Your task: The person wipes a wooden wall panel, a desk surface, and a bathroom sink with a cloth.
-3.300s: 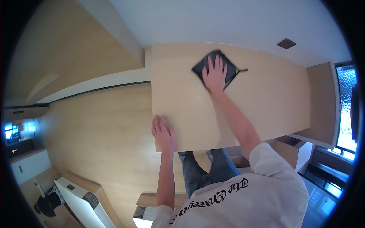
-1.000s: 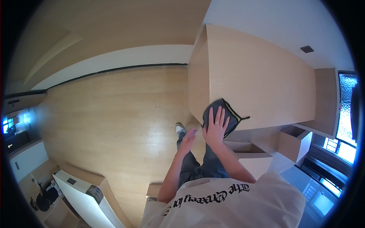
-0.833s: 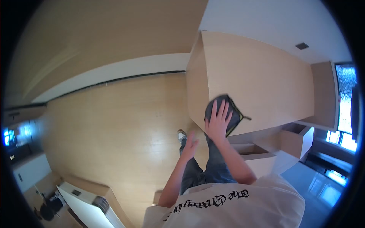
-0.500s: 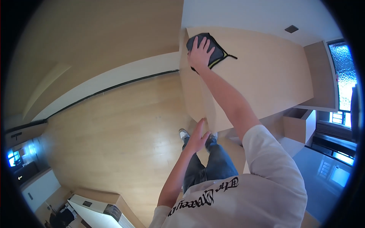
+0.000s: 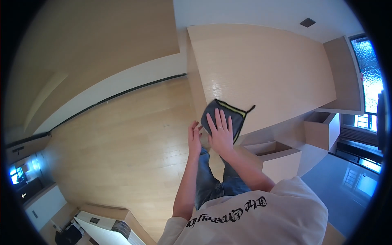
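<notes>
One empty left hand (image 5: pixel 194 138), fingers loosely bent, just left of dark grey cloth (image 5: pixel 237 118). Right hand (image 5: pixel 221 136) lies flat on cloth, fingers spread, not clenched. Cloth sits over near left corner of tabletop (image 5: pixel 261 69). Open drawer (image 5: pixel 281 167) below near edge; second drawer (image 5: pixel 320 136), also open, farther right. Pale wall (image 5: pixel 245 12) beyond.

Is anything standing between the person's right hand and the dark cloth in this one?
Nothing visible: the right hand lies directly on the dark cloth, fingers spread. The left hand is off to the left, not between them.
</notes>
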A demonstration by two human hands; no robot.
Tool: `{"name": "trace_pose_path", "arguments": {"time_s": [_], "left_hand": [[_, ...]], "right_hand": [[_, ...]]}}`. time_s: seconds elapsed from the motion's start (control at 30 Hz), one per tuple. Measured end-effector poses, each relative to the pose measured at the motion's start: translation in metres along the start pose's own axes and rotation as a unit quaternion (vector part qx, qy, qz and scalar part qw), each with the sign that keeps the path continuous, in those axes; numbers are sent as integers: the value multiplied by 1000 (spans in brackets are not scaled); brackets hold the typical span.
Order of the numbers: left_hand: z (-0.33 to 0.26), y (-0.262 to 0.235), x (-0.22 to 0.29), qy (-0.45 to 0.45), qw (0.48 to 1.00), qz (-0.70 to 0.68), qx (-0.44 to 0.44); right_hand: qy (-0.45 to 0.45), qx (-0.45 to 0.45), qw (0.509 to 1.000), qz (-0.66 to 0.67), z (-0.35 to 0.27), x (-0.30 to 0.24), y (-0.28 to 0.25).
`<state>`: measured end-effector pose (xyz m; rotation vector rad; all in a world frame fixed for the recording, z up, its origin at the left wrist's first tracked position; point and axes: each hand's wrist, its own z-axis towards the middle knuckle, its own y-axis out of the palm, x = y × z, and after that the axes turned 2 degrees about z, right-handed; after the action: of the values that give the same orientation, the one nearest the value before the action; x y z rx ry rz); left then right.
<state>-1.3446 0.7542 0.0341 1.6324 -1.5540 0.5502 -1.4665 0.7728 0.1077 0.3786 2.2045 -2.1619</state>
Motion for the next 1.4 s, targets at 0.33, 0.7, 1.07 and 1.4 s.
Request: {"name": "trace_pose_path", "arguments": {"time_s": [0.33,0.7,1.07,1.4], "left_hand": [[-27,99,20,219,905,339,131],[7,134,6,263,771,471,339],[10,136,15,225,738,502,391],[15,144,20,212,721,528,396]], "right_hand": [[152,102,983,-25,5,191,-15],[120,174,977,-43,123,312,-22],[178,124,975,-50,-23,579,-69],[297,210,917,-162,56,428,-29]]}}
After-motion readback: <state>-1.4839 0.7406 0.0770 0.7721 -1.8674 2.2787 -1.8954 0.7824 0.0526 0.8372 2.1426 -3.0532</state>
